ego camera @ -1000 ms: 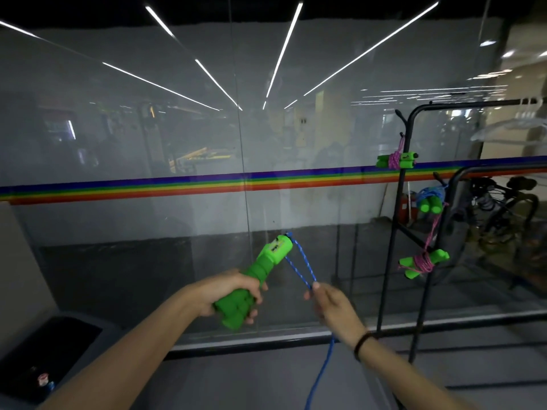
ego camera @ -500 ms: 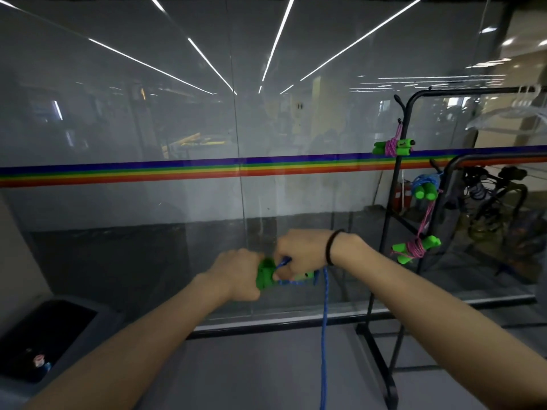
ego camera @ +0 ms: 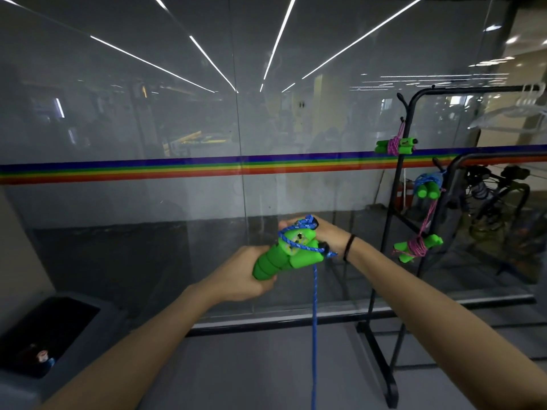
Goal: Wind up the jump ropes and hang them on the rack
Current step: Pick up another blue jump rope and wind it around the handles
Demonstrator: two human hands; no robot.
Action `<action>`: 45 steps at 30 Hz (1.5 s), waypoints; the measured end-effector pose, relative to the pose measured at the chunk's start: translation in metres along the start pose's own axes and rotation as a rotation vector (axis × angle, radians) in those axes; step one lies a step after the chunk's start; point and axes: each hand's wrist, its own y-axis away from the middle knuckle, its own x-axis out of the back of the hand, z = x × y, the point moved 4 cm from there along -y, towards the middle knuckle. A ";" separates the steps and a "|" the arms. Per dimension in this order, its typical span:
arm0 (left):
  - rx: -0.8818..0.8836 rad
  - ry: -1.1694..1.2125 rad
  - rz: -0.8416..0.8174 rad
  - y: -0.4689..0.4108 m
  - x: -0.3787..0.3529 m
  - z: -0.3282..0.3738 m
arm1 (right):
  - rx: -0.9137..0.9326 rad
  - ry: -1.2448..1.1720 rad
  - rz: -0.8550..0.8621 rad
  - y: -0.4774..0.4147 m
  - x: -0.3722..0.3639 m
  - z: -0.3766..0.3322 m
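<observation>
Lower centre: the blue rope (ego camera: 314, 321) hangs slack from the hands and runs off the bottom edge, so a long length is not yet wound.

Centre: the left hand (ego camera: 242, 276) is closed firmly round the lower ends of the two green handles (ego camera: 275, 258), which are held side by side. The right hand (ego camera: 328, 236) sits just behind the handle heads, fingers curled on a turn of rope, with the fingertips mostly hidden. Only a few turns cross the heads.

Judgement: this rope's winding is at an early stage.

Right of frame, farther off: the rack (ego camera: 384, 276) carries three finished bundles, an upper bundle (ego camera: 395, 145), a middle bundle (ego camera: 426, 189) and a lower bundle (ego camera: 417, 247).

Left to do: finish the wraps, secure the end, hang it. Whether more ropes are waiting, I cannot tell.
</observation>
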 end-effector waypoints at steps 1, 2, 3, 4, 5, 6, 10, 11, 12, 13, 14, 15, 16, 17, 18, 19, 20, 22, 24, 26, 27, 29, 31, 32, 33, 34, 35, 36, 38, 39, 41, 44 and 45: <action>0.002 0.031 0.011 0.001 -0.002 0.001 | -0.022 -0.076 0.023 0.001 0.001 0.006; 0.030 0.090 0.028 0.001 -0.002 -0.001 | -0.052 -0.154 0.021 0.004 0.001 0.013; 0.078 0.170 0.059 0.000 0.001 -0.005 | -0.093 -0.194 0.007 0.008 0.000 0.020; 0.132 0.246 0.100 -0.001 0.006 -0.010 | -0.133 -0.187 -0.014 0.014 -0.003 0.027; 0.190 0.300 0.133 -0.002 0.011 -0.017 | -0.158 -0.144 -0.036 0.019 -0.006 0.034; 0.235 0.307 0.153 -0.004 0.016 -0.022 | -0.172 -0.085 -0.055 0.024 -0.010 0.039; 0.339 0.100 0.178 -0.007 0.021 -0.034 | -0.146 0.476 -0.141 0.037 -0.033 0.031; 0.353 0.002 0.157 -0.008 0.018 -0.034 | -0.098 0.702 -0.178 0.037 -0.039 0.024; 0.355 -0.107 0.118 -0.008 0.014 -0.034 | -0.050 0.879 -0.227 0.037 -0.045 0.015; 0.348 -0.234 0.063 -0.009 0.010 -0.031 | -0.018 0.974 -0.285 0.038 -0.050 0.007; 0.333 -0.356 0.002 -0.009 0.006 -0.029 | -0.009 1.018 -0.337 0.038 -0.055 0.000; 0.324 -0.478 -0.069 -0.008 0.003 -0.024 | -0.004 1.047 -0.369 0.037 -0.056 -0.005; 0.307 -0.585 -0.138 -0.006 0.000 -0.020 | 0.004 1.087 -0.381 0.036 -0.055 -0.012; 0.293 -0.673 -0.208 -0.004 -0.002 -0.017 | 0.016 1.110 -0.372 0.035 -0.052 -0.018; 0.258 -0.727 -0.270 -0.002 -0.004 -0.014 | 0.036 1.101 -0.359 0.033 -0.048 -0.024; 0.213 -0.754 -0.337 -0.001 -0.005 -0.010 | 0.052 1.053 -0.345 0.030 -0.043 -0.028; 0.152 -0.754 -0.391 0.001 -0.006 -0.005 | 0.061 0.978 -0.326 0.027 -0.038 -0.031; 0.028 -0.761 -0.452 0.002 -0.003 0.003 | 0.042 0.766 -0.278 0.021 -0.029 -0.029; -0.062 -0.650 -0.393 0.002 0.006 0.012 | 0.030 0.502 -0.229 0.019 -0.023 -0.019; -0.070 -0.345 -0.255 0.000 0.015 0.015 | 0.058 0.214 -0.083 0.016 -0.018 -0.005; -0.067 -0.206 -0.165 -0.001 0.021 0.016 | 0.037 0.068 0.037 0.017 -0.015 0.003; -0.020 -0.071 0.007 -0.002 0.033 0.010 | -0.028 -0.046 0.153 0.020 -0.020 0.017; 0.076 -0.077 0.158 -0.002 0.046 -0.001 | -0.050 0.141 0.097 0.023 -0.030 0.026; 0.140 -0.103 0.215 -0.001 0.052 -0.008 | -0.046 0.252 0.077 0.025 -0.033 0.027; 0.197 -0.138 0.261 0.000 0.056 -0.016 | -0.051 0.350 0.065 0.026 -0.036 0.027; 0.244 -0.187 0.282 0.001 0.057 -0.021 | -0.036 0.465 0.047 0.029 -0.039 0.023; 0.280 -0.241 0.277 0.003 0.056 -0.023 | -0.005 0.581 0.005 0.032 -0.044 0.018; 0.301 -0.303 0.261 0.004 0.052 -0.024 | 0.041 0.700 -0.054 0.035 -0.051 0.013; 0.324 -0.484 0.195 0.004 0.042 -0.020 | 0.107 0.855 -0.152 0.041 -0.064 0.000; 0.316 -0.584 0.152 0.004 0.036 -0.017 | 0.131 0.902 -0.183 0.043 -0.068 -0.007; 0.283 -0.753 0.041 0.003 0.027 -0.013 | 0.170 1.017 -0.193 0.044 -0.066 -0.023; 0.162 -0.818 -0.152 0.006 0.021 -0.009 | 0.213 1.066 -0.155 0.037 -0.047 -0.043; 0.111 -0.777 -0.211 0.007 0.020 -0.010 | 0.232 1.027 -0.152 0.034 -0.042 -0.049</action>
